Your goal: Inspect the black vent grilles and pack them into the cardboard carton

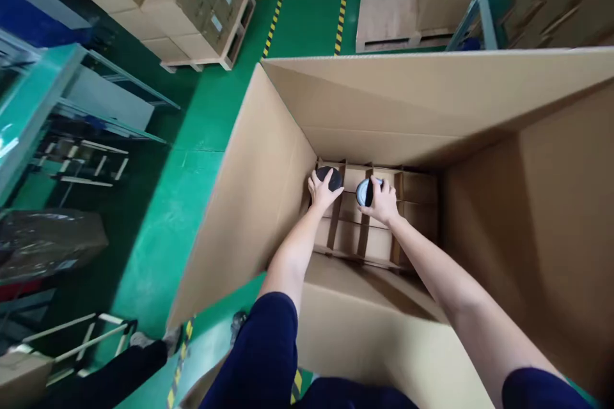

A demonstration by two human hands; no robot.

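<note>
Both my arms reach down into a tall open cardboard box. At its bottom sits a cardboard divider that forms a grid of square cells. My left hand is closed around a round black object at the far left corner cell. To its right, my right hand grips a round object with a pale, shiny ringed face and a black side, tilted over the divider. What kind of objects these are I cannot make out.
Stacked cartons stand on a wooden pallet at the back left. Another pallet lies beyond the box. A green-topped workbench is at the left. Another person's leg shows at lower left, beside a tube-frame rack.
</note>
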